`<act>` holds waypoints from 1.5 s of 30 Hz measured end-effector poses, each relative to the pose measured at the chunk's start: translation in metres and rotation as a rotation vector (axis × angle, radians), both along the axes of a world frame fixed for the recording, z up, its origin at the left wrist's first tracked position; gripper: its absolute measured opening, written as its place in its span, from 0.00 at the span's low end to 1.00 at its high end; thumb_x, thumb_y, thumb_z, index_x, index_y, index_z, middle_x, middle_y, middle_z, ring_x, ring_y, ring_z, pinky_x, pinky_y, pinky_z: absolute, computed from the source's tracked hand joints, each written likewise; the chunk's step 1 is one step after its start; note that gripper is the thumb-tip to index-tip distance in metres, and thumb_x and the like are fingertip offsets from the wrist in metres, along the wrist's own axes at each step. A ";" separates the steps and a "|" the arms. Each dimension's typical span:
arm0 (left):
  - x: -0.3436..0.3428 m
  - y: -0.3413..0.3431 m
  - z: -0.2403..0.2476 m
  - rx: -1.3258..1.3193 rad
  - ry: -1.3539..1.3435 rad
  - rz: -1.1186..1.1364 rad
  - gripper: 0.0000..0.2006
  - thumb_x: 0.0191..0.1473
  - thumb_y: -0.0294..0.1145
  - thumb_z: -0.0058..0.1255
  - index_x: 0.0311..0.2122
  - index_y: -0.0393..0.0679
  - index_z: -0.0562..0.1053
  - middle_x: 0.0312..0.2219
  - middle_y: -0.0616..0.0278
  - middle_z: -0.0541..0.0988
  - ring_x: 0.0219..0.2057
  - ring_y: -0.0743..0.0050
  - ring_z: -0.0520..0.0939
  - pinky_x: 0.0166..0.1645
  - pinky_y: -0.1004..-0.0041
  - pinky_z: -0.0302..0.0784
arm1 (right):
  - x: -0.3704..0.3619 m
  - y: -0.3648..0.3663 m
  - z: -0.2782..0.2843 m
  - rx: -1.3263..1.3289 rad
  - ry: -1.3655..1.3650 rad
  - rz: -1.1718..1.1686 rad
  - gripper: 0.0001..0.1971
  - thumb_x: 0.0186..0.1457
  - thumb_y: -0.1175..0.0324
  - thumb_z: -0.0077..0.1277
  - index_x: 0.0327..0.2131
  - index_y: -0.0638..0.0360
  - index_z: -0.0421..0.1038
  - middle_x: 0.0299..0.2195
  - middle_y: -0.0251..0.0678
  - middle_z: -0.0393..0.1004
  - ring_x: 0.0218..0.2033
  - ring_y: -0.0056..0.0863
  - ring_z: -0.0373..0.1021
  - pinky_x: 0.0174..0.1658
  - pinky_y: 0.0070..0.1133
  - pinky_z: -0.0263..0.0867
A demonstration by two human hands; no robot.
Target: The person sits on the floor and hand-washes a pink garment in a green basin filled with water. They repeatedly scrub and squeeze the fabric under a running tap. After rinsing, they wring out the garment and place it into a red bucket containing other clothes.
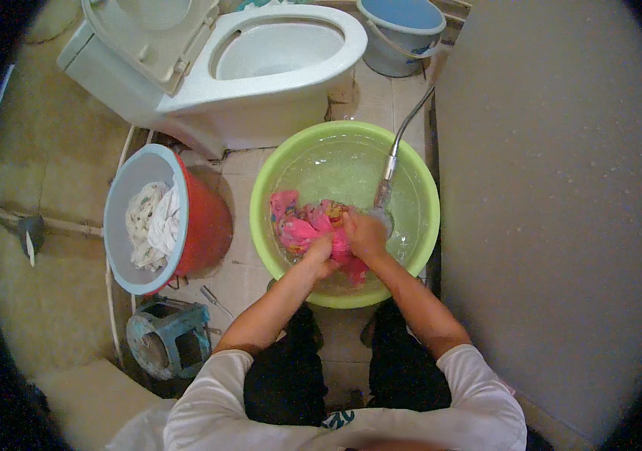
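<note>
Rather dim indoor light, small white glints on the water [336,169], soft shadow beside the red bucket [204,225], pink cloth [304,231] slightly smeared in detail, dark trousers [283,368] nearly textureless, edges curved, corners black and grainy

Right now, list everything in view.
Basin: one, green, centre
Cloth: one bunch, patterned pink, in basin
Shower head: one, silver, in basin
Toilet: one, white, top left
Pail: one, grey-blue, beside toilet
Bucket: one, red with pale blue rim, left of basin
Laundry: count unclear, white, in bucket
Stool: one, bluish, lower left
Rod: one, silver, by stool
Partition: one, grey, right
Sleeves: two, white, bottom
Trousers: one pair, black, lower centre
Left hand: one, bare, on cloth
Right hand: one, bare, on cloth
</note>
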State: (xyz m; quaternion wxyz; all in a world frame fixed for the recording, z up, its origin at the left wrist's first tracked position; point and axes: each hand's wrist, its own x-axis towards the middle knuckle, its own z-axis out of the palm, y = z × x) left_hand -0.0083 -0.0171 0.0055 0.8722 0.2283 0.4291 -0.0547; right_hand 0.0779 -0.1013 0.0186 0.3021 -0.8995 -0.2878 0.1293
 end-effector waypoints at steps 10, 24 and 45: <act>-0.013 -0.028 -0.011 1.340 -0.186 -0.502 0.21 0.46 0.31 0.46 0.47 0.35 0.65 0.41 0.48 0.73 0.44 0.47 0.73 0.49 0.64 0.68 | 0.003 -0.012 0.014 0.251 0.434 0.171 0.24 0.44 0.58 0.59 0.42 0.64 0.69 0.36 0.41 0.74 0.38 0.30 0.71 0.41 0.26 0.66; -0.025 -0.016 -0.043 -0.064 0.068 -0.331 0.17 0.54 0.32 0.40 0.50 0.46 0.63 0.39 0.58 0.73 0.40 0.64 0.74 0.45 0.66 0.72 | 0.038 -0.023 0.030 0.685 0.717 -0.016 0.15 0.51 0.73 0.45 0.44 0.65 0.67 0.40 0.37 0.70 0.42 0.24 0.66 0.47 0.21 0.61; -0.001 0.014 -0.003 -0.202 -0.344 -0.022 0.33 0.56 0.60 0.27 0.56 0.44 0.59 0.52 0.55 0.66 0.55 0.56 0.65 0.59 0.59 0.57 | -0.017 -0.017 0.031 0.165 0.258 0.302 0.13 0.43 0.71 0.50 0.37 0.54 0.69 0.39 0.43 0.69 0.41 0.45 0.66 0.44 0.32 0.63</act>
